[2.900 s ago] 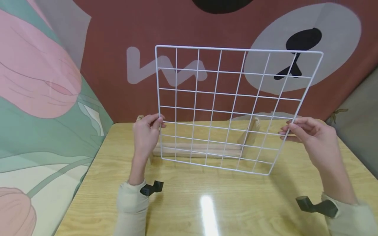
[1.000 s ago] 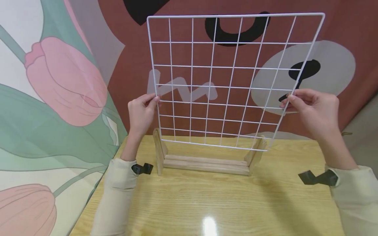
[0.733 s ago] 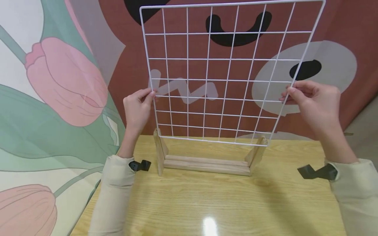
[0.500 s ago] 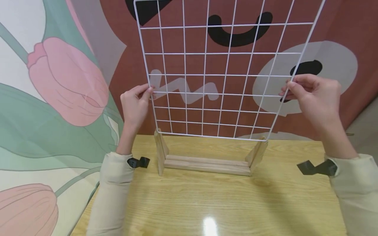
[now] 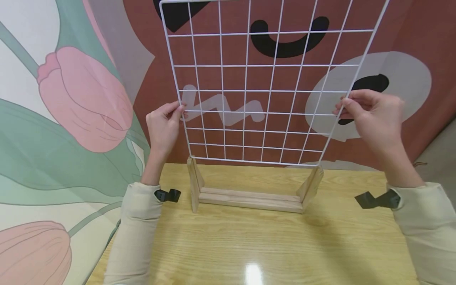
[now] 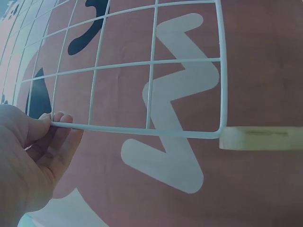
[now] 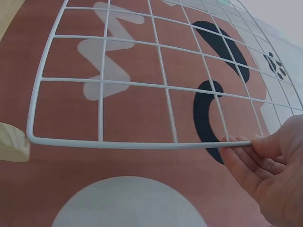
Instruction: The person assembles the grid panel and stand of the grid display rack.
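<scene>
A white wire grid panel (image 5: 243,160) stands tilted above a wooden stand (image 5: 249,201) in the head view. My left hand (image 5: 164,126) pinches its left side wire between thumb and fingers. On the opposite side, my right hand (image 5: 379,120) pinches the right side wire. The panel's lower corners sit at the tops of the left upright (image 5: 194,186) and the right upright (image 5: 310,188). In the left wrist view, one corner meets a wooden end (image 6: 260,138). The right wrist view has the other corner beside a pale wooden tip (image 7: 13,143); whether they touch, I cannot tell.
The stand rests on a wood-grain table (image 5: 228,245) near its back edge. Behind it hangs a brown printed cloth (image 5: 221,142), and a floral cloth (image 5: 89,166) covers the left side. Each sleeve cuff carries a black camera mount (image 5: 377,200).
Both hands have raised the panel from in front of the stand to above its uprights. Over the last half second its bottom edge has shifted slightly upward, and my right hand has moved a little left.
</scene>
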{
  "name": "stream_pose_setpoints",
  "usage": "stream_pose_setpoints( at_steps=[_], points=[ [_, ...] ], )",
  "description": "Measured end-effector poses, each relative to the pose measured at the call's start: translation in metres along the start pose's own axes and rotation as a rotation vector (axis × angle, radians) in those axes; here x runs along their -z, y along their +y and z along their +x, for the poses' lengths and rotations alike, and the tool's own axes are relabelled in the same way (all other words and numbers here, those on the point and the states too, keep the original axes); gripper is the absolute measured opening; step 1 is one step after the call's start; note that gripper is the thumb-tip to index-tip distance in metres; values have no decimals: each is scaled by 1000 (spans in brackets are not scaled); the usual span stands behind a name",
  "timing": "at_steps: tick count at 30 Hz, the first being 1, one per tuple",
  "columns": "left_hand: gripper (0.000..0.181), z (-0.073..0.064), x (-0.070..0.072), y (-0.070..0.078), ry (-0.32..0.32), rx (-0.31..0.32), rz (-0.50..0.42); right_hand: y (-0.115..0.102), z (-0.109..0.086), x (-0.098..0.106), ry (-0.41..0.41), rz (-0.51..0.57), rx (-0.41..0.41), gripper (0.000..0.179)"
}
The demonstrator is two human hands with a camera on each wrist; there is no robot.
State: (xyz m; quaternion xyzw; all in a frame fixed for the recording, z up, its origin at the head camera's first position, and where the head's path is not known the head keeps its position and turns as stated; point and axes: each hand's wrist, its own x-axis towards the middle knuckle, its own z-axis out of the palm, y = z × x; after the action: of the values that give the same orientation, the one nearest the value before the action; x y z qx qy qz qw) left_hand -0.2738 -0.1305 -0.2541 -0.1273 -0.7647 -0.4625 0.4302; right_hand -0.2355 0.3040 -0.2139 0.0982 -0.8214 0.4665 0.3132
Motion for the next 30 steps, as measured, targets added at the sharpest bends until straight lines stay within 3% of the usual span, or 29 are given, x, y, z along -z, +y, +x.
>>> stream_pose_setpoints(
  at_steps=[12, 23, 30],
  points=[
    [15, -3, 1, 0, 24, -2, -21, 0, -3, -3, 32, -8, 36, 19],
    [17, -8, -1, -6, 3, 4, 0, 3, -8, -5, 26, -10, 46, 21],
    [16, -15, -3, -11, -4, 9, -5, 15, -17, -9, 46, -85, 65, 18]
  ],
)
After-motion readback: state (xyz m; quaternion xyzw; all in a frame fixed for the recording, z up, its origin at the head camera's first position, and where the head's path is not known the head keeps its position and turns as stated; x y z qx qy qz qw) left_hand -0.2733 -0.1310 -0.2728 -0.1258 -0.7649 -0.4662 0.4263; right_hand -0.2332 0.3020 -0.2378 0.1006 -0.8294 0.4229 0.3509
